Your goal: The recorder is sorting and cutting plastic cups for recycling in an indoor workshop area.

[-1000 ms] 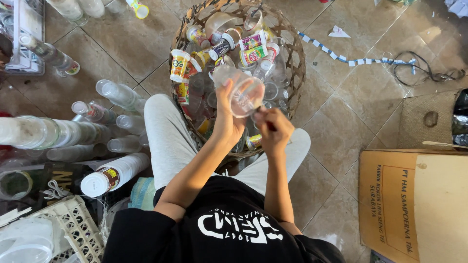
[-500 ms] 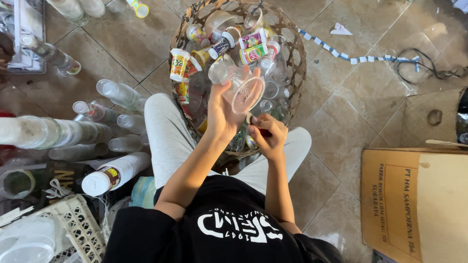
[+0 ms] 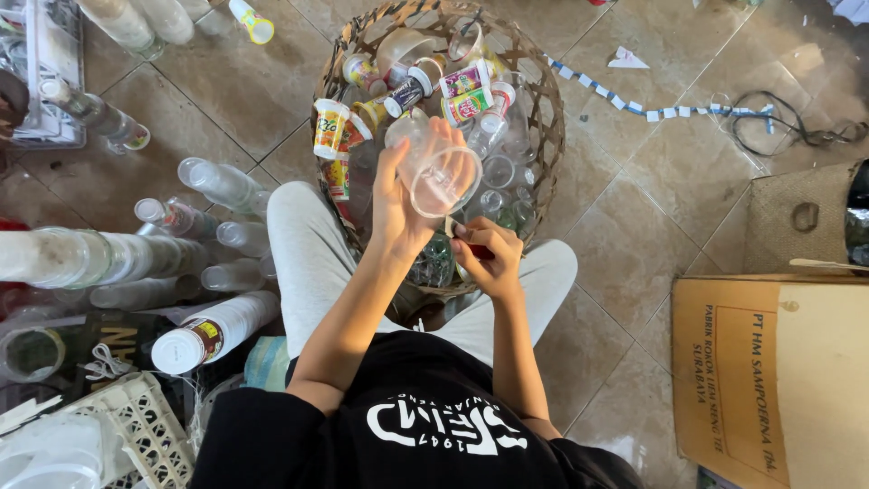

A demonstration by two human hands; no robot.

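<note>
**Clear plastic cup: handling hazards**

The clear plastic cup point(image 3: 442, 177) is held above the woven basket point(image 3: 550, 136), tilted with its mouth toward the camera; the left hand point(image 3: 398, 201) wraps its wall, fingers closed around it; the right hand point(image 3: 487, 256) is closed on a small red-handled tool point(image 3: 471, 249), blade end unclear, just below the cup. Judged risks: thin wall buckles under squeeze; cup slips into the basket among mixed cups; tool edge slips toward the left-hand fingers.

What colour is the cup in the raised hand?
Clear, see-through plastic cup, held in the left hand; the head view shows it.
</note>
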